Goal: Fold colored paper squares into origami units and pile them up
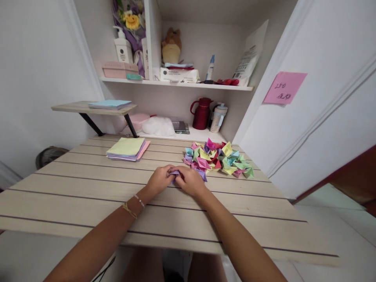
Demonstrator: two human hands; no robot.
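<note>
Close together over the middle of the desk, my left hand [160, 179] and my right hand [189, 180] both grip a small folded piece of purple paper [175, 172]. Fingers of both hands are closed around it and cover most of it, so its exact shape is hidden. Just beyond my right hand lies a heap of folded paper boats [217, 158] in pink, yellow, green, blue, red and purple. Farther off to the left sits a stack of square coloured paper [126, 148] with a yellow sheet on top.
The slatted desk [88, 196] reaches back to a white shelf unit. A small raised shelf [67, 106] at left carries blue paper [110, 103]. Behind the boats stand a red jug [201, 114] and a pale tumbler [217, 118]. A pink note [284, 88] hangs on the right.
</note>
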